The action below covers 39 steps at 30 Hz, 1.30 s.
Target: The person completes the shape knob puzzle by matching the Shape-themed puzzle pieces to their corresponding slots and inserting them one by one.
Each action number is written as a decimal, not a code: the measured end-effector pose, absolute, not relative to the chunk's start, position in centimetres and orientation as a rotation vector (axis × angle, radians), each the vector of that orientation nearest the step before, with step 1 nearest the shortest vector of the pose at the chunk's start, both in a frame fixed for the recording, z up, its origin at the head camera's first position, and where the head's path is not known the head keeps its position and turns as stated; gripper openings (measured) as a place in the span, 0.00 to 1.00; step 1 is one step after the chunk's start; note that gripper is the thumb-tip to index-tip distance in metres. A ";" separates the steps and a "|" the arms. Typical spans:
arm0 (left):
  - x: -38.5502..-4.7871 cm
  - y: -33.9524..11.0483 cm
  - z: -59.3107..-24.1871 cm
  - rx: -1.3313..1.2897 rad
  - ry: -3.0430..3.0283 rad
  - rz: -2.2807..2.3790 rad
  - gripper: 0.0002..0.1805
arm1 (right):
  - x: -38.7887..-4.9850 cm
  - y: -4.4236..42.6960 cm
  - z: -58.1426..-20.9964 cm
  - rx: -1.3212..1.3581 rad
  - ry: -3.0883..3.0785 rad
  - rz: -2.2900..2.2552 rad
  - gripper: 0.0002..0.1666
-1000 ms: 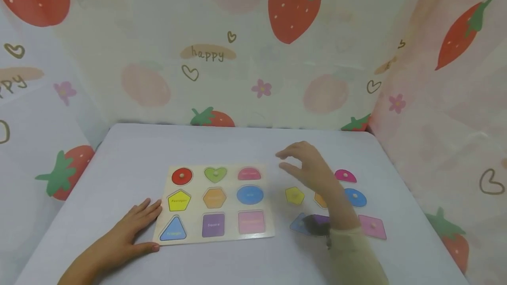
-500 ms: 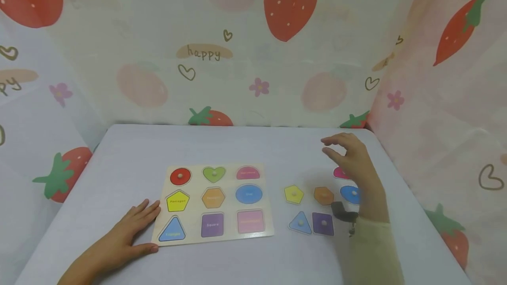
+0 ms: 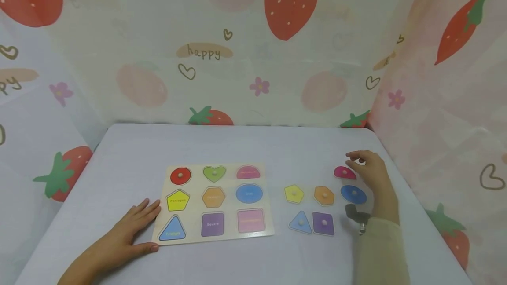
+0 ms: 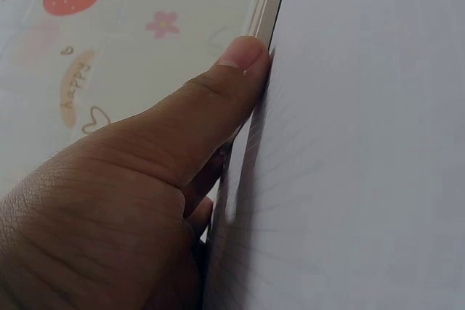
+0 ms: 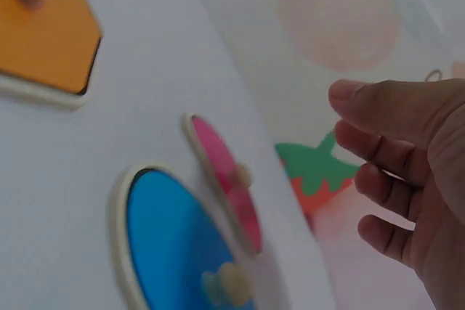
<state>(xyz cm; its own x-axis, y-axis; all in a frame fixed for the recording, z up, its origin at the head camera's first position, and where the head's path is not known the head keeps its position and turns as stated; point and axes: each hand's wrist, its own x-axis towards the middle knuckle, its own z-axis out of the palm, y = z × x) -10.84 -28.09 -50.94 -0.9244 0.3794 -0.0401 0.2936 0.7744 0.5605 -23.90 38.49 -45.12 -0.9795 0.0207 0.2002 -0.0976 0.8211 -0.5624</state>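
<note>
My left hand (image 3: 128,234) lies spread on the table, its fingertips and thumb at the left edge of the wooden shape puzzle board (image 3: 194,239); in the left wrist view the thumb touches that edge. Red circle (image 3: 176,180) and green heart (image 3: 210,177) pieces with knobs sit in the board's back row; the other recesses show printed shapes. My right hand (image 3: 372,173) hovers with loosely bent fingers just beside and above the magenta half-circle piece (image 3: 339,173), apart from it and holding nothing. Toward me from that piece lies the blue oval piece (image 3: 348,194).
Also right of the board lie a yellow pentagon (image 3: 291,192), an orange hexagon (image 3: 321,193), a blue triangle (image 3: 298,228) and a purple square (image 3: 320,230), all knobbed. Strawberry-printed curtains (image 3: 253,56) border the white table (image 3: 222,144) at the back and sides.
My right hand has moved rightward from near the board, then lower toward the half-circle. A pink rectangle piece seen at right earlier no longer shows, with my sleeve over its spot. The left hand stays put.
</note>
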 end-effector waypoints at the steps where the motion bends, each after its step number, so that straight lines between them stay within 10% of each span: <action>1: -10.8 -28.1 -50.9 0.538 2.814 0.853 0.54 | -24.0 38.7 -45.5 0.045 -2.825 0.894 0.19; 39: -10.9 -28.1 -51.2 0.495 2.797 0.853 0.55 | -24.6 39.5 -48.5 -0.212 -3.047 1.087 0.24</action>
